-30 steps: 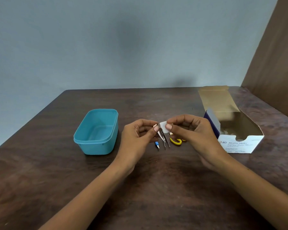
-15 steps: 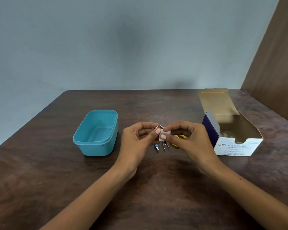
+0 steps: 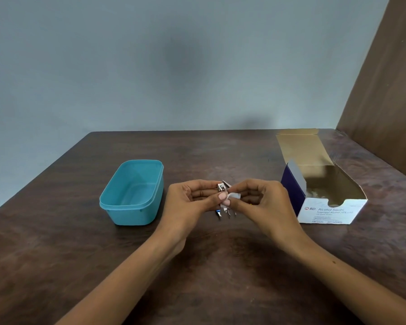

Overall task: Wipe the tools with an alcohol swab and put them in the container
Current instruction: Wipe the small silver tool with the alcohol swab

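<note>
My left hand [image 3: 192,202] pinches a small metal tool, which looks like a nail clipper [image 3: 221,186], above the middle of the table. My right hand [image 3: 263,202] holds a white alcohol swab [image 3: 234,196] against that tool, thumb and forefinger closed on it. Below the hands, the tips of other small tools [image 3: 223,213] lie on the wood: a blue-tipped piece and thin metal tweezers. A yellow tool is almost hidden behind my right hand. The teal container [image 3: 117,202] stands empty to the left of my left hand.
An opened white and blue alcohol swab box [image 3: 326,211] lies at the right, its flap raised. The brown wooden table [image 3: 197,266] ends at a grey wall behind. A brown panel [image 3: 389,102] rises at the far right.
My two hands came together: the right hand brought the swab down and left onto the metal tool in my left hand. The yellow tool became covered by my right hand.
</note>
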`<state>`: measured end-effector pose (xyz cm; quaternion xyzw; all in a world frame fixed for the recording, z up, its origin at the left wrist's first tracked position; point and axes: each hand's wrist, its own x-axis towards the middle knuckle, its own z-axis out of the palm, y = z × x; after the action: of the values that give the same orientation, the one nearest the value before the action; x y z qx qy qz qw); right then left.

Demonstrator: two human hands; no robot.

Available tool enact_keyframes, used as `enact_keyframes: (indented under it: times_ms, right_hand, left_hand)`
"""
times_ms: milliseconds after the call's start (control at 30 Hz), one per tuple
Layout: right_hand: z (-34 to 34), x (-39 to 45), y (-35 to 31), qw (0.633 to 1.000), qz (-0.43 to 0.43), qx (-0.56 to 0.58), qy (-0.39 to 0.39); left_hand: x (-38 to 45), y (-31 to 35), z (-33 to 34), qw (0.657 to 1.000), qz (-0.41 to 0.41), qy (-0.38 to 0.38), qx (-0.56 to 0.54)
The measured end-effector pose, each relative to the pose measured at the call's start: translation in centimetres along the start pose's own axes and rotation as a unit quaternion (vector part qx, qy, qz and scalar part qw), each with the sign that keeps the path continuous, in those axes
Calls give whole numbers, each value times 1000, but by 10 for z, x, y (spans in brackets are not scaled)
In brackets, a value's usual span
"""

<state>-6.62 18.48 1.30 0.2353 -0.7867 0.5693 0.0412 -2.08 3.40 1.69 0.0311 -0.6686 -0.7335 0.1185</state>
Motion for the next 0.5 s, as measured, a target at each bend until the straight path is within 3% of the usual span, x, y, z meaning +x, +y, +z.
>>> enact_keyframes:
  times_ms: [200,500]
  right_hand:
    - [-6,5,1,999,9,37,-20]
    - [-20,13,2,999,-25,32,22]
  left_hand:
    - [2,2,-3,1000,-28,3,-2]
    - [3,5,-2,999,-47,6,12]
